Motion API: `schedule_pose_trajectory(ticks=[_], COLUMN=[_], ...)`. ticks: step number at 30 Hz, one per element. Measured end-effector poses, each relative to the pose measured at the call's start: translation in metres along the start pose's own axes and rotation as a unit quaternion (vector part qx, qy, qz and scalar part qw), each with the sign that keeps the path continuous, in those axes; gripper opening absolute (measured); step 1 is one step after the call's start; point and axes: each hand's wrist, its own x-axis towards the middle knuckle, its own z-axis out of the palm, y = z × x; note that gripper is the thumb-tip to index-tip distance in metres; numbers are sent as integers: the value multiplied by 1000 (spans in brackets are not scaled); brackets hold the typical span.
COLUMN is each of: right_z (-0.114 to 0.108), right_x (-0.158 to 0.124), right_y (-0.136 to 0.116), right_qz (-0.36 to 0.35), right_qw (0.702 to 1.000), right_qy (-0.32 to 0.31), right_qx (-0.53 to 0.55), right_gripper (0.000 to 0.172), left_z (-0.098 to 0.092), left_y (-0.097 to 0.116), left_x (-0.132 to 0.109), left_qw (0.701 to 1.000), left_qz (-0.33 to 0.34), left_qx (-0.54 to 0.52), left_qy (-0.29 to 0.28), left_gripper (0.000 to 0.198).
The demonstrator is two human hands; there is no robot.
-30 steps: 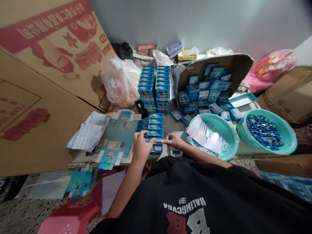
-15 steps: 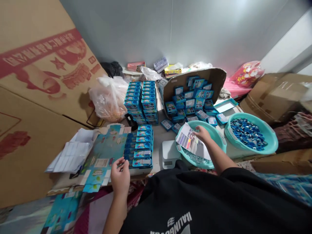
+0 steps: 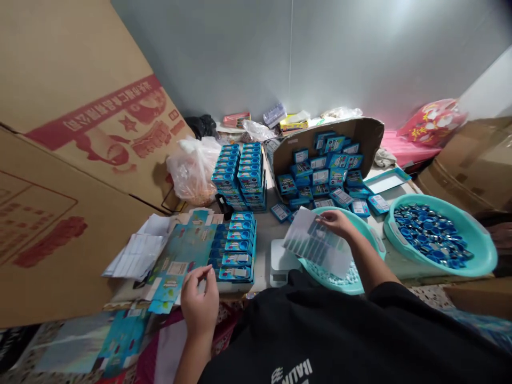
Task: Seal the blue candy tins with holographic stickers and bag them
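My right hand pinches the upper edge of a pale sticker sheet, tilted above a turquoise basin of small mint-coloured pieces. My left hand is raised at the table's front edge with its fingers curled; whether something small is between the fingertips is too small to tell. Just beyond it, a row of small blue boxes stands in a display tray. A white scale sits between that tray and the basin.
Blue boxes are stacked behind the row. A tipped carton holds many loose blue boxes. On the right, another basin contains blue tins. Flattened packaging and white papers lie left, beside large cardboard boxes.
The sheet in my right hand has turned, from showing a coloured printed face to a pale one. My view has shifted left, and my left hand has moved slightly away from the box row.
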Motion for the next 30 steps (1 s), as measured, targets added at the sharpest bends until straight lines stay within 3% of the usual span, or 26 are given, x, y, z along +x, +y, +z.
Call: schedule_pose_trajectory(ticks=[2, 5, 7, 9, 12, 17, 23, 30], right_z=[-6, 2, 15, 28, 38, 42, 54, 61], right_x=[-6, -19, -26, -31, -36, -41, -49, -47], right_y=[-41, -113, -156, -189, -218, -234, -246, -255], right_qz=[-20, -84, -126, -165, -197, -173, -212, -240], right_qw=[998, 986, 974, 958, 931, 904, 930, 924], right_qy=[-59, -140, -185, -235, -307, -386, -297, -293], right_qx=[8, -43, -42, -9, 32, 56, -38, -53], right_gripper=[22, 20, 17, 18, 20, 19, 17, 18], left_z=[-7, -13, -13, -13, -14, -22, -28, -39], left_y=[25, 69, 96, 114, 121, 100, 86, 84], left_x=[9, 22, 31, 40, 54, 65, 62, 62], left_qw=[990, 934, 890, 867, 863, 870, 913, 924], left_qz=[141, 350, 439, 478, 486, 477, 369, 320], left_qx=[12, 10, 30, 61, 79, 22, -21, -78], left_qy=[-10, -75, -121, -125, -112, -125, -173, -193], left_gripper=[14, 36, 47, 50, 48, 43, 34, 17])
